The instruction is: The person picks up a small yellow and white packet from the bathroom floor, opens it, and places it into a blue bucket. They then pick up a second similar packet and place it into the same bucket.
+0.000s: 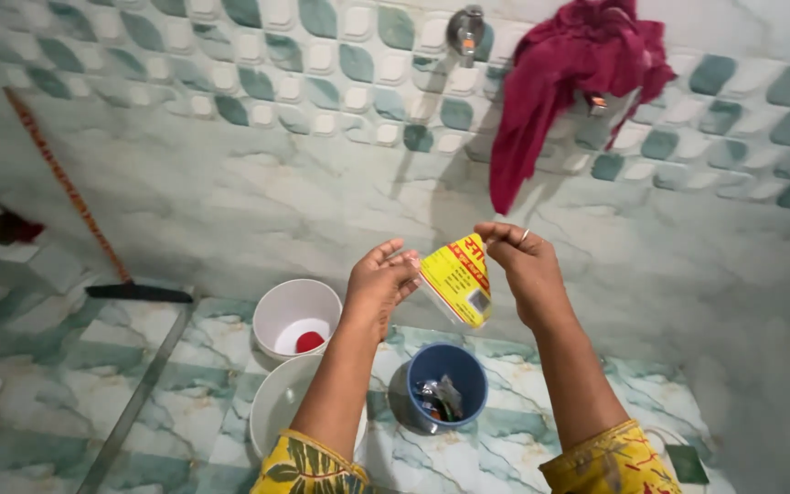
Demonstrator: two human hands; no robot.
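**Yellow sachet held at both ends over the blue mug**

A small yellow sachet [456,279] hangs in the air between the person's two hands, above the tiled floor [541,384] and almost directly over a blue mug [447,384]. The right hand [525,267] has its grip pinched shut on the sachet's upper corner, thumb and forefinger pressed together; a ring shows on one finger. The left hand [378,279] clamps its grip on the opposite, lower edge, fingers curled onto the packet.

The step in hand looks like tearing the sachet open. To do it well, the two pinches would sit close together at the top seam, with the packet kept upright so nothing spills before the opening faces the mug below.

The blue mug holds some dark and silvery scraps, too small to tell apart. To its left stand a white bucket [296,316] with a small red object at its bottom, and nearer the person, a second white vessel [283,402] partly hidden by the left forearm. A floor wiper [134,291] leans against the marbled wall at the left. Higher on the wall, a red cloth [564,78] hangs over a tap fitting, beside a metal tap [466,29].
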